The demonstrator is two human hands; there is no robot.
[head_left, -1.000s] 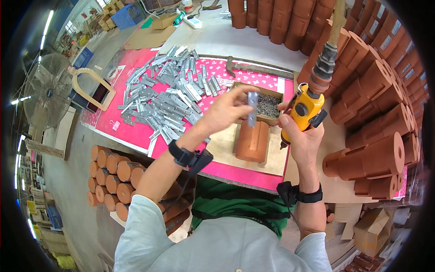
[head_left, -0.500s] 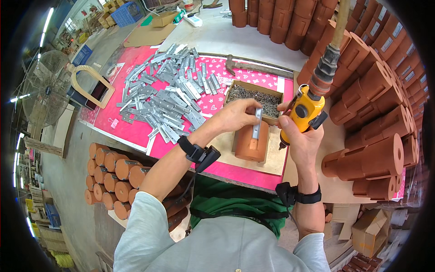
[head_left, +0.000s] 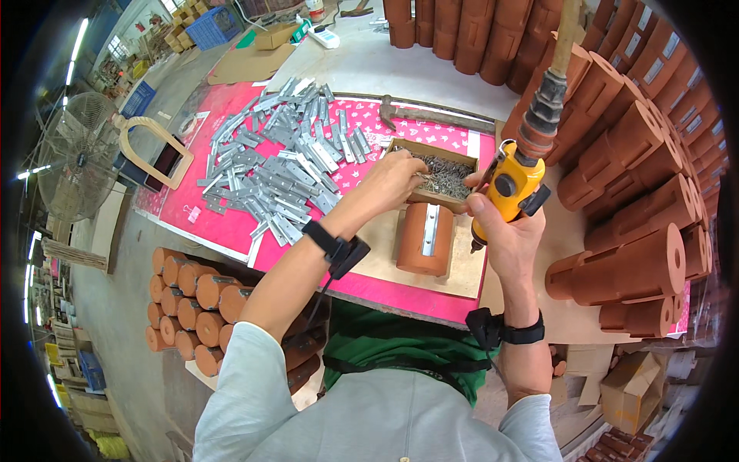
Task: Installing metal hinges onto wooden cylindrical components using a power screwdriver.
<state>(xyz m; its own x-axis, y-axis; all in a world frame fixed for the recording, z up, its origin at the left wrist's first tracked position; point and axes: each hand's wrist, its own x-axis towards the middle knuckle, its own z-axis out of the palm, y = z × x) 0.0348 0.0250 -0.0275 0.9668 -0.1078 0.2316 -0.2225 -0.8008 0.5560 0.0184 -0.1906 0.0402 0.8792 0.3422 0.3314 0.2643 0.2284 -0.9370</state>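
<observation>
My right hand [head_left: 504, 231] grips a yellow power screwdriver [head_left: 508, 189] that hangs from above, its tip pointing down beside the workpiece. My left hand [head_left: 395, 179] is over the left part of a cardboard box of small screws [head_left: 450, 175]. Its fingers are curled together at the screws, and whatever they pinch is too small to make out. Just below the box, a reddish-brown cylinder [head_left: 411, 242] lies on a board [head_left: 462, 269]. A silver metal plate with holes [head_left: 431, 231] rests lengthwise along its top, untouched by either hand.
Many loose metal plates [head_left: 289, 165] are heaped on the pink tabletop to the left. Behind the box lies a hammer [head_left: 439, 117]. Brown cylinders [head_left: 616, 269] are stacked on the right, and more [head_left: 196, 300] sit low at the left. A fan [head_left: 81, 162] stands far left.
My left hand has let go of the metal plate, leaving it on the cylinder, and moved up and left to the screw box. The screwdriver has shifted slightly left.
</observation>
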